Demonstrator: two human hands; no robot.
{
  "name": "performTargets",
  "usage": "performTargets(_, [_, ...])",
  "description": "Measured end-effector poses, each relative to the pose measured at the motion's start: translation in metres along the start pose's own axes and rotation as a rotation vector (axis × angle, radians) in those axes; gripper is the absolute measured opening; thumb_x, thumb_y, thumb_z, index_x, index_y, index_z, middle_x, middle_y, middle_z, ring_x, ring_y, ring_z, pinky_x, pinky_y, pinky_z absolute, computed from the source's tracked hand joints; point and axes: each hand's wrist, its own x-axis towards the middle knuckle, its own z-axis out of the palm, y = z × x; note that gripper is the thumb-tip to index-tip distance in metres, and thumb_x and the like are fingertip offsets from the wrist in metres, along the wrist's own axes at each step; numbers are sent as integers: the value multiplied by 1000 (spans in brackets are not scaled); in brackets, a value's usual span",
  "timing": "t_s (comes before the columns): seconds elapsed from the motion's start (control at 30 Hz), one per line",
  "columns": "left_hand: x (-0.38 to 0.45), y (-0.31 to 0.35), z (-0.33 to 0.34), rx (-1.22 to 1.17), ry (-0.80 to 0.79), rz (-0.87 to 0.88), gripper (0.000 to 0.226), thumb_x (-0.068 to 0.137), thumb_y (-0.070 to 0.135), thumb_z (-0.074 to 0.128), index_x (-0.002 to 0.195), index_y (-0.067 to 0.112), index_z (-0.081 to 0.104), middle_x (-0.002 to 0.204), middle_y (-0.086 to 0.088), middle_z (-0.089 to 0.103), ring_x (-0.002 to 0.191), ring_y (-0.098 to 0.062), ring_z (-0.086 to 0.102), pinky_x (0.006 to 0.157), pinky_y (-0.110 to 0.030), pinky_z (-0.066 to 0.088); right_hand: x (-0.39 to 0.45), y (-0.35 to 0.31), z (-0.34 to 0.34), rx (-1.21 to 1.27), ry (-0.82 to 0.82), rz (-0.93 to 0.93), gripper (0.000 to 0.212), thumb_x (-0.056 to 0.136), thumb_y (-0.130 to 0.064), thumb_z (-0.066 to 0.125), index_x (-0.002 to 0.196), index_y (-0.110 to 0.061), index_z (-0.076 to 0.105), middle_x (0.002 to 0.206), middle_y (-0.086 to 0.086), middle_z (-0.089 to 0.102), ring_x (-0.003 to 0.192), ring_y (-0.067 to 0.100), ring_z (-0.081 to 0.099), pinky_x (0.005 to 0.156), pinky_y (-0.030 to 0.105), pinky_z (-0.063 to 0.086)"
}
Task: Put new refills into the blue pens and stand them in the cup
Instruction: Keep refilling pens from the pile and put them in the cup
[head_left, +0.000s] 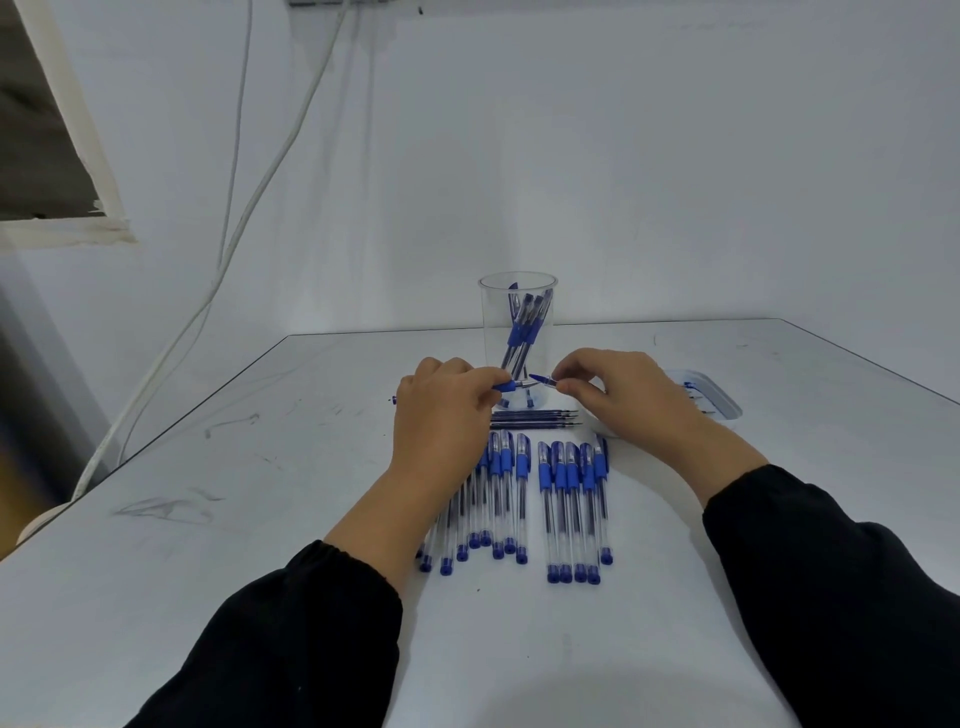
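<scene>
Blue pens mark the progress: a few already stand in the clear cup (517, 332) at 12 o'clock on the table (208, 519), so a small part of the job looks done. Far more remains. Two groups of pens lie flat at centre, the left group (496, 499) partly under the left forearm, the right group (574, 509) beside it, all with caps pointing toward the cup. Loose refills (535, 418) lie crosswise between those pens and the cup. A shallow tray (711, 397) sits at 2 o'clock, its contents too small to tell.

Just in front of the cup, the left hand (441, 410) pinches a pen (511, 385) by its blue grip, tip pointing right. The right hand (618, 395) pinches a small blue piece (543, 380), likely the cap or tip, at that pen's end. I judge this pen is mid-assembly, either being opened or closed; which, I cannot tell.
</scene>
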Motion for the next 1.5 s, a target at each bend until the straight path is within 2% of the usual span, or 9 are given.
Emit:
performTargets(0.27, [0,0,1,30,-27,34,29,97,27,47,121,34,61,108,4,63,105,-17,44,84,-28,24,-1,-8,0,68,-33,-47,19,96,-25,56,110,-22,68,104,-11,63,93,4,56,88,25,46])
performTargets(0.43, [0,0,3,11,-1,94,28,96,26,49,120,32,63,101,1,66,99,-20,50,82,-29,27,0,-11,-2,459,-7,104,15,88,-16,67,98,-26,73,91,-10,70,88,6,65,89,28,51])
performTargets(0.5, [-1,0,2,-17,8,86,30,97,24,48,123,30,61,101,0,65,97,-21,51,83,-30,32,1,-10,-4,638,7,174,21,85,-9,68,92,-28,72,91,-3,74,89,15,70,90,33,53])
performTargets(0.6, [-3,0,1,-51,-16,98,32,98,22,44,127,28,58,100,-1,64,95,-19,52,78,-30,41,1,-8,-7,771,0,224,19,85,-1,67,87,-20,72,86,7,74,84,20,72,84,32,57])
performTargets(0.83, [-7,4,1,0,16,173,30,91,48,51,118,38,63,88,8,64,86,-12,55,63,-26,39,-5,-7,-12,856,-158,276,13,83,3,67,91,-7,73,84,18,73,75,20,73,73,24,59])
performTargets(0.97, [-6,2,5,34,81,252,19,88,46,58,103,41,69,76,9,65,70,-13,59,51,-23,40,-5,-6,-13,875,-201,305,13,82,5,67,88,-5,73,80,18,73,72,21,72,70,24,59])
performTargets(1.1, [-7,4,8,116,85,313,15,90,45,56,94,41,70,68,11,61,62,-10,54,46,-16,19,-6,-5,-12,858,-228,325,13,82,6,67,89,-3,73,85,21,72,73,21,72,69,23,59])
performTargets(1.17, [-8,4,8,136,91,329,15,90,44,56,89,39,70,67,12,60,59,-10,52,46,-15,13,-7,-5,-11,855,-229,333,13,82,6,67,90,-2,72,86,23,72,72,19,72,68,22,59])
performTargets(1.5, [-7,3,9,164,97,374,26,91,42,48,82,31,70,65,10,59,53,-10,51,45,-16,10,-7,-8,-11,869,-241,367,12,83,7,66,89,-1,72,83,21,72,70,18,72,65,20,58])
